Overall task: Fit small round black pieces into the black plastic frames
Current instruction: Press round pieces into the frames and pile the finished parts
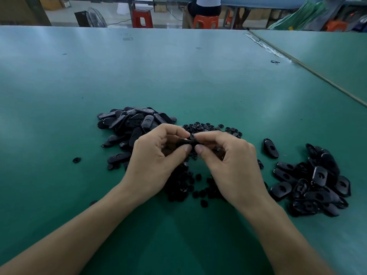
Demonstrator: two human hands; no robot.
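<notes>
My left hand (158, 155) and my right hand (228, 157) meet above the middle of the green table, fingertips almost touching. Between them they pinch one black plastic frame (185, 143), mostly hidden by the fingers. A small round black piece (192, 136) shows at the tips of my right hand's fingers, on top of the frame. Beneath and behind the hands lies a scatter of small round black pieces (200, 127). A heap of black frames (135, 124) lies to the left, and a second heap of frames (315, 181) lies to the right.
The green table (178, 76) stretches far ahead. A single frame (270, 148) lies apart from the right heap, and a stray round piece (76, 160) lies at the left. A seam (309, 70) runs diagonally at the right. Red stools and a fan stand beyond the far edge.
</notes>
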